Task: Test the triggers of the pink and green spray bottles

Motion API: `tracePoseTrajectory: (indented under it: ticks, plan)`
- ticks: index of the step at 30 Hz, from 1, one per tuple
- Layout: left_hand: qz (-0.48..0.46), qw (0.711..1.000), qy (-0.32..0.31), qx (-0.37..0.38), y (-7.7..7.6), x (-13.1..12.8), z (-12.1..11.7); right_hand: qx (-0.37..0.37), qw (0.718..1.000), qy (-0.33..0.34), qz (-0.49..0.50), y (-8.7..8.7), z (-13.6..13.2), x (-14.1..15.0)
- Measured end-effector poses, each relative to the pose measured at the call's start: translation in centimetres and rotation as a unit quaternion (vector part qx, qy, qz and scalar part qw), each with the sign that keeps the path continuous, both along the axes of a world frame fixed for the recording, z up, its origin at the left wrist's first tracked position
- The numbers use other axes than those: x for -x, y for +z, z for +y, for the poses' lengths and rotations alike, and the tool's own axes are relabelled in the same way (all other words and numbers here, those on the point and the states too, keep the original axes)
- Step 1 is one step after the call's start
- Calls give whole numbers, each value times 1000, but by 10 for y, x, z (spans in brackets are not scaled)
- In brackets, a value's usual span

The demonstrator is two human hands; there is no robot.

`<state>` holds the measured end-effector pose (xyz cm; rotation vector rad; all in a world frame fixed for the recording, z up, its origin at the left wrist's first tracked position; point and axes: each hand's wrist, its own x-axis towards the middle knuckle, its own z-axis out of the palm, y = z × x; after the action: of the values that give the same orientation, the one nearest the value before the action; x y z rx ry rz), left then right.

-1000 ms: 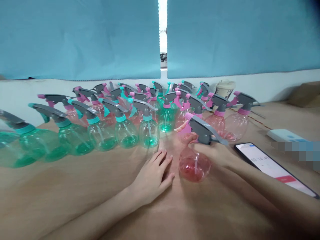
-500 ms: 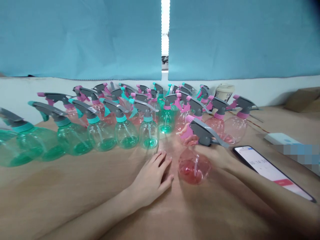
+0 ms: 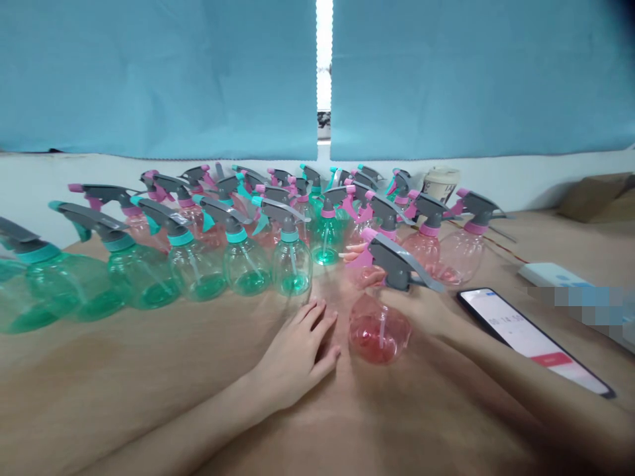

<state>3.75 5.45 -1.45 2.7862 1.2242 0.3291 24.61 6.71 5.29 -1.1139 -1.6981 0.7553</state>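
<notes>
Tilted further, a pink plastic spray bottle (image 3: 380, 329) sits clenched in the right hand's grip (image 3: 414, 307).

Brown paper on the tabletop (image 3: 124, 383) leaves free passage left of the left hand (image 3: 297, 354), in front of the teal-collared spray bottles (image 3: 245, 264). Those bottles and the pink-collared spray bottles (image 3: 421, 254) stand packed close, blocking any reach toward the back. The right hand (image 3: 417, 311) and its held pink spray bottle (image 3: 380, 330) bar the middle, with a smartphone (image 3: 530, 340) just beside them.
</notes>
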Motion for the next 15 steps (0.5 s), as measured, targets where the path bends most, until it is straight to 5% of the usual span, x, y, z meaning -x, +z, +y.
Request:
tracePoseTrajectory:
  ticks: [15]
  plan:
    - [4,1000,1,0,1,0,1,-24,999,13,-26,5,-3,1]
